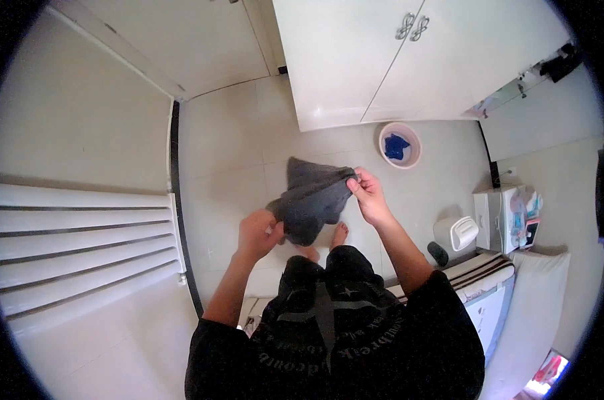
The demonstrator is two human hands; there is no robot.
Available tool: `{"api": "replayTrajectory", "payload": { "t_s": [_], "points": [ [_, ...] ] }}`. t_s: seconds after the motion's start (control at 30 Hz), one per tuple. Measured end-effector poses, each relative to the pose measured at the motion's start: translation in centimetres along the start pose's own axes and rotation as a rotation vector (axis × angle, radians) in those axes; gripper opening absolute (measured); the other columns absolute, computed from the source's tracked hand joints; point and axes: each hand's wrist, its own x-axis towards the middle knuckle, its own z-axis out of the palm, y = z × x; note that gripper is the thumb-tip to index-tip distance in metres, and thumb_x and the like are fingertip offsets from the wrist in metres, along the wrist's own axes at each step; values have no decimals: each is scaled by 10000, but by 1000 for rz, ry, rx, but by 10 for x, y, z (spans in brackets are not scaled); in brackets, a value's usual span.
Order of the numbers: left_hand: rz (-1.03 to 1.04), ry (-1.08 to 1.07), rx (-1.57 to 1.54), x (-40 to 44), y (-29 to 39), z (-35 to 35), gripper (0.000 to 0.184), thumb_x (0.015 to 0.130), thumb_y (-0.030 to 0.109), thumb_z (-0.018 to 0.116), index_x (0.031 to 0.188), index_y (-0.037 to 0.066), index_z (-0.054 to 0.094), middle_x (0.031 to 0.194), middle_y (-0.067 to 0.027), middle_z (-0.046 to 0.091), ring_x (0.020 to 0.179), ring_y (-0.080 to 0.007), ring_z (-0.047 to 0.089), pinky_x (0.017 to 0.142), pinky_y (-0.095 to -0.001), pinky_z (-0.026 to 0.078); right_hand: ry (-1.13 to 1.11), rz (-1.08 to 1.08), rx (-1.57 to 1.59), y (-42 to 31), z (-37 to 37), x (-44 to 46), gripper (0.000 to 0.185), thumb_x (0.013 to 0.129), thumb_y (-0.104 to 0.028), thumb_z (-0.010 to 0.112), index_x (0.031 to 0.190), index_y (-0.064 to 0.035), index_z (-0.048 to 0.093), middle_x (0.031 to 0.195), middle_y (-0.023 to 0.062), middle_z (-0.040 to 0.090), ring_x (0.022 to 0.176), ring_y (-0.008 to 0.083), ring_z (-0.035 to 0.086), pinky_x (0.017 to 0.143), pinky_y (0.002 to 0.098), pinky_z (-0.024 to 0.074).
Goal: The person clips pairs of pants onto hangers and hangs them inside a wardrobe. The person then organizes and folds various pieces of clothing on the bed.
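A dark grey cloth, perhaps a garment, hangs in folds between my two hands above the tiled floor. My right hand pinches its upper right corner between thumb and fingers. At the cloth's lower left edge, my left hand has its fingers curled round the fabric. Which kind of garment it is, the folds do not show. Below it my bare feet are partly covered by the cloth.
A pink basin with dark blue cloth inside stands by the white cabinet. To the left is a white radiator. A white bin, a dark slipper and a small cabinet are at the right, beside a bed.
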Motion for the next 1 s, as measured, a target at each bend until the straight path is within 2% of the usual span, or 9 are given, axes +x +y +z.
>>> {"api": "replayTrajectory", "payload": {
  "t_s": [0.13, 0.2, 0.23, 0.33, 0.43, 0.53, 0.63, 0.83, 1.0],
  "points": [
    [-39, -203, -22, -2, -4, -9, 130, 778, 137, 737, 843, 117, 625, 929, -90, 674, 867, -339, 649, 727, -443, 526, -125, -148, -264, -62, 36, -6, 149, 912, -45, 716, 1003, -16, 602, 892, 5, 643, 837, 84, 578, 755, 261, 486],
    [15, -162, -65, 8, 6, -15, 217, 795, 154, 731, 990, 92, 661, 1099, -119, 675, 1049, -329, 631, 884, -431, 507, -274, -254, -505, -94, 52, -5, 176, 878, -48, 747, 967, -6, 601, 846, 45, 642, 786, 112, 590, 714, 270, 484],
    [44, -142, -86, 18, 15, -20, 278, 803, 163, 728, 1064, 80, 679, 1184, -133, 675, 1141, -324, 622, 962, -426, 498, -294, -270, -658, -100, 56, -5, 221, 829, -101, 777, 912, -5, 596, 777, 119, 600, 707, 233, 608, 647, 320, 477],
    [79, -106, -395, 58, 43, -36, 516, 849, 266, 707, 1327, 92, 617, 1408, -125, 576, 1378, -324, 458, 1149, -472, 345, -477, -332, -759, -119, 71, -5, 257, 811, -165, 779, 895, -17, 587, 749, 150, 562, 696, 342, 578, 615, 373, 462],
    [337, -264, -471, 97, 71, -43, 637, 874, 359, 693, 1437, 104, 536, 1440, -115, 554, 1432, -323, 391, 1203, -536, 227, -574, -392, -825, -135, 76, -6, 292, 811, -282, 765, 867, -47, 602, 753, 143, 583, 723, 369, 595, 616, 429, 468],
    [498, -401, -354, 124, 93, -37, 637, 856, 380, 726, 1408, 109, 559, 1381, -105, 595, 1360, -303, 479, 1214, -574, 148, -579, -435, -897, -151, 78, -13, 305, 806, -341, 758, 853, -75, 618, 737, 128, 595, 724, 364, 612, 622, 451, 467],
    [432, -601, -333, 141, 103, -35, 544, 830, 419, 753, 1275, 121, 663, 1171, -80, 684, 1198, -263, 586, 1217, -589, 103, -554, -424, -955, -168, 73, -21, 293, 809, -336, 759, 839, -78, 622, 719, 112, 598, 706, 353, 614, 623, 447, 466],
    [602, -456, -52, 154, 98, -22, 359, 747, 460, 809, 729, 117, 704, 734, -7, 607, 922, -229, 611, 1204, -587, 180, -433, -499, -1057, -199, 51, -31, 265, 802, -289, 776, 822, -65, 635, 713, 95, 612, 681, 332, 616, 586, 406, 454],
    [608, -411, 201, 158, 43, -14, 382, 749, 434, 809, 638, 115, 631, 714, -13, 603, 925, -236, 616, 1182, -622, 209, -284, -578, -1101, -217, 17, -45, 243, 766, -218, 816, 848, -53, 657, 698, 88, 617, 633, 294, 609, 571, 379, 452]
  ]
}}
